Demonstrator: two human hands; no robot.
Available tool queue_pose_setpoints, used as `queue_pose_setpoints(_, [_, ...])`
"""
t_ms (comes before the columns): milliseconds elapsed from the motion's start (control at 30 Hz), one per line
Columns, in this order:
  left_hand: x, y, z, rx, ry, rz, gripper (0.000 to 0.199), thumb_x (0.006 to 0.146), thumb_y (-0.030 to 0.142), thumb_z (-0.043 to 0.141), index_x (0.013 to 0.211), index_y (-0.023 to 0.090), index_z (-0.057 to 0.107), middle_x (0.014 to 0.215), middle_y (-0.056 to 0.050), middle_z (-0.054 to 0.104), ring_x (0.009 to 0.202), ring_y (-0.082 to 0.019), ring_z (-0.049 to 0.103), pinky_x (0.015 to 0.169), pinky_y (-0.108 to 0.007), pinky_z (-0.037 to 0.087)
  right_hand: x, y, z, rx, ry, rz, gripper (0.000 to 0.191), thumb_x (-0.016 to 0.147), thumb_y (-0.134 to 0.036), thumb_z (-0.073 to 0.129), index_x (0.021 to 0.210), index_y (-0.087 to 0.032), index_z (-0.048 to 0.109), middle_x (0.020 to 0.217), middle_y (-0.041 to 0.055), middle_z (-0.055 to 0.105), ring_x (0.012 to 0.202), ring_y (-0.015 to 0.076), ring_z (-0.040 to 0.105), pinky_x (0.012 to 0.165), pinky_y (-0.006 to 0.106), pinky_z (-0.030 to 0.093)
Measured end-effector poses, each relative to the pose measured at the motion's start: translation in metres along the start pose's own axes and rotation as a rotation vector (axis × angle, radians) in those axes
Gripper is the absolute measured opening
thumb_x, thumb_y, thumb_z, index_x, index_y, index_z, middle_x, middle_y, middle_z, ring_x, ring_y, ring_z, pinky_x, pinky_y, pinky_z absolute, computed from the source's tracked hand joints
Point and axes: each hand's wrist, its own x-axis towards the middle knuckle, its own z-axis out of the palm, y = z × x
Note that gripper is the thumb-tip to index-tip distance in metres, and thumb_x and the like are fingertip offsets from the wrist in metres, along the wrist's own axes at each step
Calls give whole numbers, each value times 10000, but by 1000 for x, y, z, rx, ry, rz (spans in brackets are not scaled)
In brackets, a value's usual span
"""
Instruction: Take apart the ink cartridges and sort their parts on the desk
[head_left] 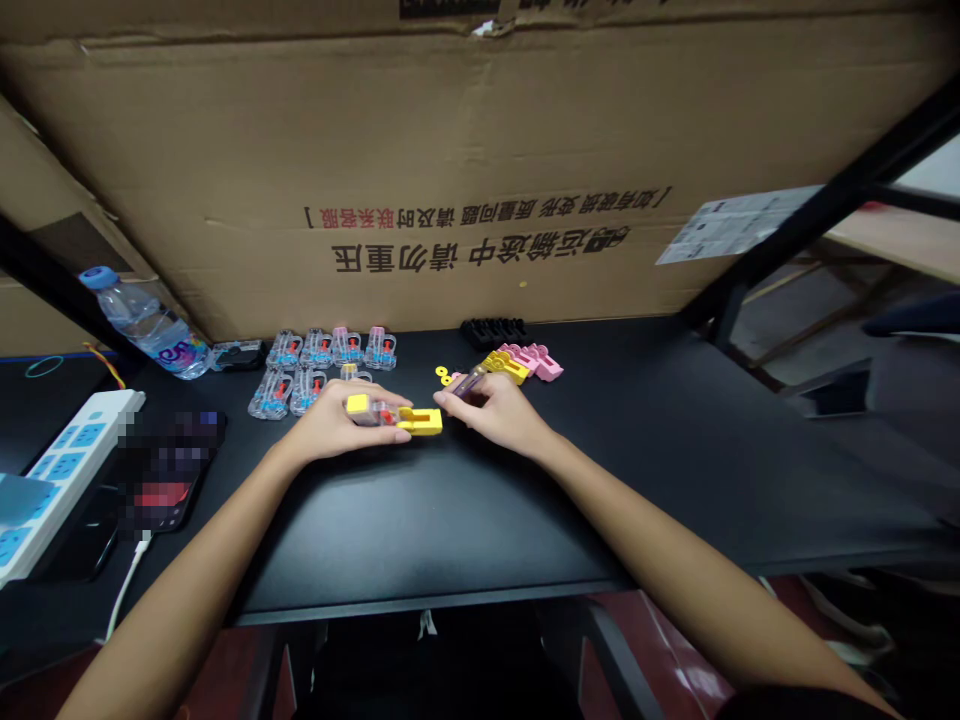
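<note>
My left hand (330,430) is closed around a small clear plastic toy-like piece (384,412) with a yellow end, a red inner part and a long yellow part (424,422) sticking out toward the right. My right hand (510,415) pinches a slim dark tool (471,383), whose exact kind I cannot make out. Its lower end is near the yellow part, apart from it. Behind my left hand stand several clear plastic pieces (285,350) with red and blue insides. Small yellow rings (441,371) lie just beyond my right hand.
Yellow parts (507,366), pink parts (541,362) and black parts (493,332) lie in rows by the cardboard wall (480,130). On the left are a tilted water bottle (154,325), a white power strip (67,465) and a phone (169,470) with a white cable (126,590).
</note>
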Motion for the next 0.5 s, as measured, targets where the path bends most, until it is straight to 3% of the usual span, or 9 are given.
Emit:
queue_pose_setpoints(133, [-2,-8,-2,85,243,-37,392,857,500,849,1071,172,830,1046,-110,838,868,-251,793,832,-422,657,2,12,-1,-71,19,7,459,967,-513,673,640,-191,676,633,31,693,599,188,624,586,309,465])
queue_pose_setpoints(200, [-2,-15,1,221,283,6,354,865,473,852,1077,191,827,1051,-98,840,893,-248,790,879,-432,635,4,16,-5,-100,72,34,494,970,-525,672,601,-197,653,637,46,708,596,194,638,588,314,478])
queue_pose_setpoints(400, [-2,-27,20,457,58,139,319,990,422,724,1261,258,765,1188,-59,827,1041,-245,785,950,-429,541,4,4,-10,103,256,100,389,953,-566,682,841,-198,738,784,64,760,620,202,678,568,319,522])
queue_pose_setpoints(500, [-2,-25,25,504,0,153,278,1028,368,671,1269,256,749,1214,-47,819,1057,-233,773,918,-396,513,0,-10,-6,153,214,50,363,942,-559,692,879,-205,746,777,48,722,581,177,625,546,317,495])
